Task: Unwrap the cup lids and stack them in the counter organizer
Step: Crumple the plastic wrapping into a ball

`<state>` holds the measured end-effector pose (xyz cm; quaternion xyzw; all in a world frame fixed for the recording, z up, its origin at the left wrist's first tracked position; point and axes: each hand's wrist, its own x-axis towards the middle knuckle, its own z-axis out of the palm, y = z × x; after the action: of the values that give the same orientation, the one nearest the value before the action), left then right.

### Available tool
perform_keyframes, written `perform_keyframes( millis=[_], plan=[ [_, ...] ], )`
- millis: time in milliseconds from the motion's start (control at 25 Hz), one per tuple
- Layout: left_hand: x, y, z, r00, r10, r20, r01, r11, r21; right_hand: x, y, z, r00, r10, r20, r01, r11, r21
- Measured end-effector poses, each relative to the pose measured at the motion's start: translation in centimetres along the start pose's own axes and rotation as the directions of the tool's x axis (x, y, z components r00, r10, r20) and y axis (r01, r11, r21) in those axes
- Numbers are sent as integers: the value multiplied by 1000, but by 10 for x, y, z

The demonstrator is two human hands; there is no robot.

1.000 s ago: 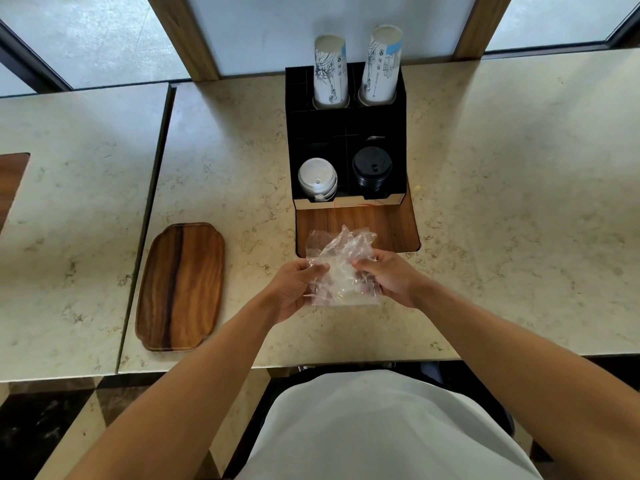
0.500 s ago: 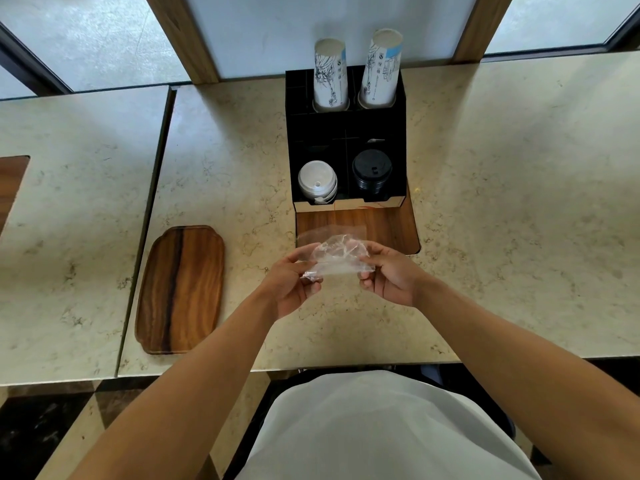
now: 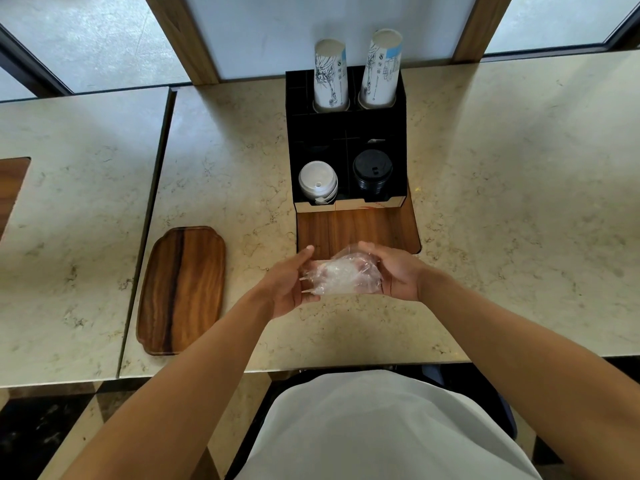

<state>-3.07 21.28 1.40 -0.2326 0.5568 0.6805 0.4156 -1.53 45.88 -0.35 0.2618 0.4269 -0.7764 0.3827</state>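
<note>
Two hands w/ one crumpled clear plastic wrapper (image 3: pixel 341 276) between them, held above the beige marble worktop (image 3: pixel 519 209) near its front edge, approx. mid-width. Left hand (image 3: pixel 290 282): palm turned inward, fingers fairly straight, touching the wrapper's left side. Right hand (image 3: pixel 394 271): fingers curled over the wrapper's top & right side, grasping it. Whether any lid is left inside the wrapper: cannot tell.

Black compartmented counter organizer (image 3: pixel 346 133): at worktop's back edge, on a rectangular wooden base board (image 3: pixel 356 226) that sticks out toward the front edge. Front-left compartment: stack of white plastic cup lids (image 3: pixel 318 181). Front-right compartment: stack of black plastic cup lids (image 3: pixel 372 173). Rear compartments: 2 tall stacks of printed white paper cups (image 3: pixel 330 76), upright, the right one leaning slightly right.

Oblong dark-grained wooden tray (image 3: pixel 181 289): flat near worktop's left edge, well apart from the hands.
</note>
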Motion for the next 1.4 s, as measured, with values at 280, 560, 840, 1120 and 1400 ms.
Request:
perform_keyframes(
  millis=[280, 560, 840, 1120, 1400],
  plan=[
    [-2, -1, -4, 994, 52, 94, -55, 998, 28, -7, 2, -6, 996, -66, 68, 76, 985, -154],
    [2, -4, -2, 995, 97, -19, -97, 995, 12, -3, 8, -3, 982, -178, -69, 160, 965, -210],
    [3, -5, -1, 999, 31, 31, -30, 999, -32, -16, 9, 3, 966, -232, -115, 203, 954, -221],
    [15, -11, 13, 997, 69, -42, -63, 990, 127, -34, 28, -6, 934, -268, -236, 227, 956, -186],
    [39, -27, 52, 991, -28, 129, 0, 978, 211, -69, 76, -45, 859, -228, -459, 312, 943, 118]
  ],
)
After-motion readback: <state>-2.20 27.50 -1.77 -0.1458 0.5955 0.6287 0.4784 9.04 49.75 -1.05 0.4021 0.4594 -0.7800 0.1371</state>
